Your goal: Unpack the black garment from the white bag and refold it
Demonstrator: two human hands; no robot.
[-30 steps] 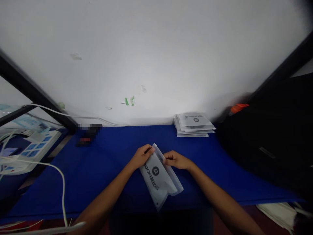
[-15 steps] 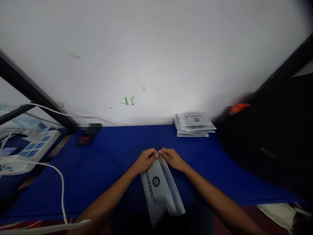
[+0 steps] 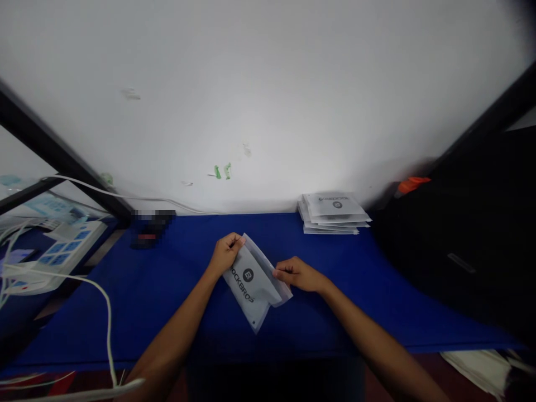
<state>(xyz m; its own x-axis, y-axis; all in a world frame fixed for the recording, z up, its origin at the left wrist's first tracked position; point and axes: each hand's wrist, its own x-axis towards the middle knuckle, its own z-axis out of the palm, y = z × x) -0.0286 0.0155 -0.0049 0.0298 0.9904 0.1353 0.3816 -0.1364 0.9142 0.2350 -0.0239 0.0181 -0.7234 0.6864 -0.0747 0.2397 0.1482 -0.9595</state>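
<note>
Over the blue table I hold a flat grey-white plastic pouch with a black round logo and lettering. My left hand pinches its upper left corner, fingers closed on the edge. My right hand grips its right side, near the sealing strip. The pouch is tilted, with its lower corner pointing toward me.
A stack of the same pouches lies at the back of the table by the white wall. A dark bag or cloth fills the right side. A small dark object sits at the back left. White cables and a white power strip lie on the left.
Both hands met at the pouch's top edge half a second ago. Now they have spread apart, and the pouch has moved left and away from me.
</note>
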